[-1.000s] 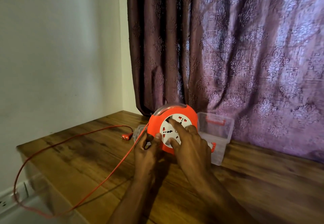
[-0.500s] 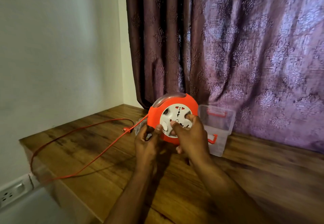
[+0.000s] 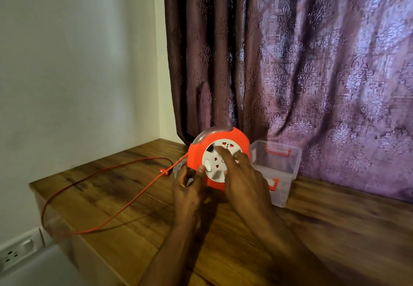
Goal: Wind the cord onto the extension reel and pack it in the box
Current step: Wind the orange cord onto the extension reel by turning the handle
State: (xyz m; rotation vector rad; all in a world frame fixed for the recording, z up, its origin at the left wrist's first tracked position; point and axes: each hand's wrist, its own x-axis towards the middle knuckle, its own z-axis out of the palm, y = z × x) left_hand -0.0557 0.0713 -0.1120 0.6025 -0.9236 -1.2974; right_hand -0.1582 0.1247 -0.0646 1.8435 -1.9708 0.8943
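Observation:
An orange extension reel (image 3: 197, 151) with a white socket face stands upright on the wooden table (image 3: 335, 229). My left hand (image 3: 188, 187) grips its lower left rim, thumb on the front. My right hand (image 3: 242, 173) lies on the white socket disc, fingers spread across it. An orange cord (image 3: 107, 203) leaves the reel's left side, loops over the table's left edge and comes back to its plug (image 3: 163, 171) on the tabletop. A clear plastic box (image 3: 283, 169) with orange latches stands open just right of and behind the reel.
A patterned purple curtain (image 3: 290, 62) hangs right behind the reel and box. A white wall (image 3: 78, 62) bounds the left. A white socket strip (image 3: 15, 254) sits low at the bottom left, below the table's edge.
The white disc has turned under my right hand, whose fingers went from curled to spread. The cord loop over the table's edge has grown shorter. My left hand has kept its hold.

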